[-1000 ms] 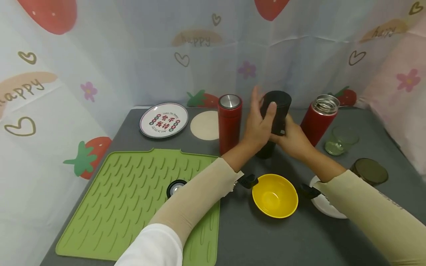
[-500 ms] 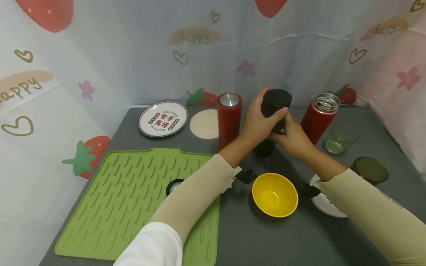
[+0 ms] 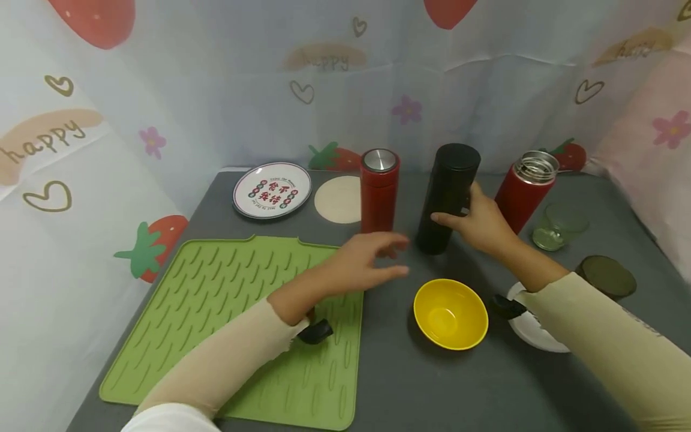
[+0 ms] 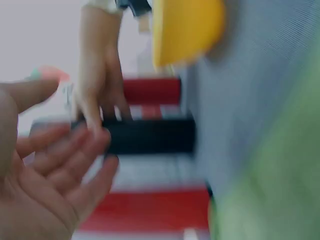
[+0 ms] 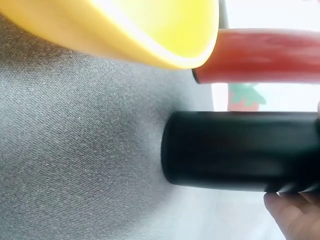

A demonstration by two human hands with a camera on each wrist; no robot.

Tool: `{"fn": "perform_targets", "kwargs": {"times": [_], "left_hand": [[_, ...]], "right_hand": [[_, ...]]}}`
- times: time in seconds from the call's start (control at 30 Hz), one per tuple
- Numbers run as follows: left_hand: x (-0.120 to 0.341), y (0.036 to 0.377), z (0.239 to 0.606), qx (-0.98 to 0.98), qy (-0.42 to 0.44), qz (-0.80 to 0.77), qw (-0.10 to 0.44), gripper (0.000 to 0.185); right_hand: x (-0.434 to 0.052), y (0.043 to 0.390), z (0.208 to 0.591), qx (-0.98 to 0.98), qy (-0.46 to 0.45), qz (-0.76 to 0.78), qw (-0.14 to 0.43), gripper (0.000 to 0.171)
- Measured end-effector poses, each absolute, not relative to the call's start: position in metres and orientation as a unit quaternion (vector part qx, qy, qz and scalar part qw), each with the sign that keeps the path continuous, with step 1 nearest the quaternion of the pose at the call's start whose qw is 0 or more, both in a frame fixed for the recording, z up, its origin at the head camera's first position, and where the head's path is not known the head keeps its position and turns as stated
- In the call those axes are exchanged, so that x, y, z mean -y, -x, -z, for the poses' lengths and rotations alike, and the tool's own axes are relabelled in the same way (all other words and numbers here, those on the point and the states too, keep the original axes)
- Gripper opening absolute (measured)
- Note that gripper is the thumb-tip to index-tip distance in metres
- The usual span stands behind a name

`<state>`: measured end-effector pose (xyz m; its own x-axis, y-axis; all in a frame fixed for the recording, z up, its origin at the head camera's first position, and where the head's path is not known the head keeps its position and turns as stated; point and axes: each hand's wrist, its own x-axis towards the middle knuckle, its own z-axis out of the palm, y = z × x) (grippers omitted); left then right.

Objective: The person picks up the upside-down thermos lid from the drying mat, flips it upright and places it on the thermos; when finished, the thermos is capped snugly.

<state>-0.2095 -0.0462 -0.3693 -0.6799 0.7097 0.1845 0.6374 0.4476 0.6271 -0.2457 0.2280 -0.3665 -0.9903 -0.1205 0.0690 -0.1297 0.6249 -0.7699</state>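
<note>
The left hand (image 3: 367, 261) has been lifted off the black flask (image 3: 447, 198), its grip spread; the flask, standing capped on the tabletop (image 3: 432, 390), is held only by the right hand (image 3: 477, 225).

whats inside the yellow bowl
Nothing shows inside the yellow bowl: the head view looks straight into a bare yellow interior. The table patch beneath it is covered.

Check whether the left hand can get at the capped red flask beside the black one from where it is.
Probably yes. The left hand hovers open just in front of the capped red flask, with only bare table between them. The right hand holds the black flask, off to the side.
</note>
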Motion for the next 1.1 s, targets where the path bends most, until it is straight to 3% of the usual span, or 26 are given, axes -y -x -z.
{"fn": "perform_targets", "kwargs": {"times": [0.13, 0.4, 0.6, 0.7, 0.8, 0.97, 1.1], "left_hand": [[0.114, 0.195, 0.382, -0.859, -0.393, -0.324, 0.054, 0.053], [0.196, 0.180, 0.414, -0.917, -0.324, -0.209, 0.098, 0.091], [0.207, 0.181, 0.421, -0.911, -0.341, -0.210, 0.097, 0.071], [0.191, 0.188, 0.413, -0.905, -0.364, -0.212, 0.058, 0.067], [0.160, 0.194, 0.395, -0.889, -0.409, -0.205, -0.020, 0.065], [0.096, 0.201, 0.366, -0.838, -0.484, -0.189, -0.168, 0.066], [0.049, 0.203, 0.360, -0.800, -0.517, -0.191, -0.239, 0.066]], "right_hand": [[-0.227, 0.244, 0.364, 0.900, -0.056, -0.432, -0.010, 0.103], [-0.231, 0.244, 0.362, 0.900, -0.053, -0.433, -0.011, 0.104], [-0.233, 0.239, 0.363, 0.892, -0.064, -0.447, -0.031, 0.105], [-0.238, 0.226, 0.358, 0.900, -0.052, -0.432, -0.032, 0.107], [-0.241, 0.204, 0.351, 0.908, -0.036, -0.417, -0.016, 0.104], [-0.227, 0.169, 0.347, 0.899, -0.071, -0.432, -0.007, 0.079], [-0.212, 0.155, 0.349, 0.884, -0.121, -0.450, -0.042, 0.063]]}}
